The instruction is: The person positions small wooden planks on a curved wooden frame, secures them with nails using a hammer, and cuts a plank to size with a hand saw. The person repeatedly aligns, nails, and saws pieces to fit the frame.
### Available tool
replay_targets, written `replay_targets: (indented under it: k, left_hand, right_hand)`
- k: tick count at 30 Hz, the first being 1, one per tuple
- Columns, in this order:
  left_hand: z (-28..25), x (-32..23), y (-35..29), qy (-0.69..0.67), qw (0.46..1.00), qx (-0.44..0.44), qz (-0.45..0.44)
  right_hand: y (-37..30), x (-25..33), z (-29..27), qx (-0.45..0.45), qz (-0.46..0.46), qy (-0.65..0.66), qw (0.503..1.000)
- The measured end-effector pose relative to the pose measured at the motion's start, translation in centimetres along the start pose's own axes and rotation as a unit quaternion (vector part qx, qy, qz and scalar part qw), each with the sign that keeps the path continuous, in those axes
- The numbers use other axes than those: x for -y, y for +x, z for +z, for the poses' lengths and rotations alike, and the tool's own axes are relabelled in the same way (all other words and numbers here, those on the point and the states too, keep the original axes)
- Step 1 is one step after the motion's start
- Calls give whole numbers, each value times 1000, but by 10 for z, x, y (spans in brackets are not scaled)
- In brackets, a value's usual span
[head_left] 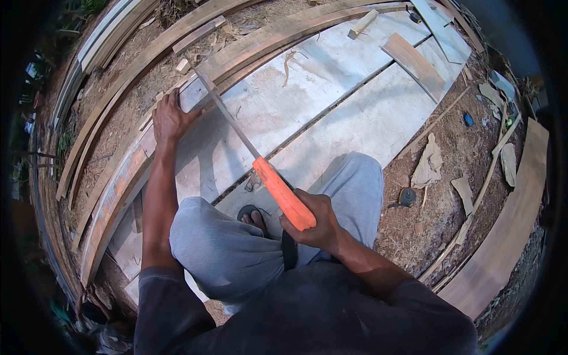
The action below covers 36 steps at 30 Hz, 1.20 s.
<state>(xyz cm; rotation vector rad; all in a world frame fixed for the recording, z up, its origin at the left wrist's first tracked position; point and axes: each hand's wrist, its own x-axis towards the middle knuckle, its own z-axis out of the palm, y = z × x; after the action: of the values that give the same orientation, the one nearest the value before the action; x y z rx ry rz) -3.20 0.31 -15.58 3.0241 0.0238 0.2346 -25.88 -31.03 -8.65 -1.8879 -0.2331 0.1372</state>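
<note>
In my right hand (pixel 312 220) is a handsaw, its orange handle (pixel 281 192) wrapped by my fingers. The narrow saw blade (pixel 231 121) runs up and left, and its far part lies across the long wooden planks. My left hand (pixel 170 118) rests on a plank (pixel 133 168) just left of the blade, fingers spread and thumb stretched toward the saw. Whether the teeth are in the wood, I cannot make out. My left knee is bent beside the plank, over pale flat boards (pixel 260 100).
More long planks (pixel 124 77) lie at the left. A short board (pixel 417 65) and a wooden mallet-like block (pixel 362 25) sit on the pale boards. At the right are a tape measure (pixel 406 197), scraps of bark-like material (pixel 427 163) and a wide plank (pixel 503 236).
</note>
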Motion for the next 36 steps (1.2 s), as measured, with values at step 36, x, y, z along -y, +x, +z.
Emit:
replay_targets:
  k: [36]
  left_hand:
    - [-9,18,21,18,999,-27,5]
  right_hand:
    - [65,-33,27,-58,-63,79,993]
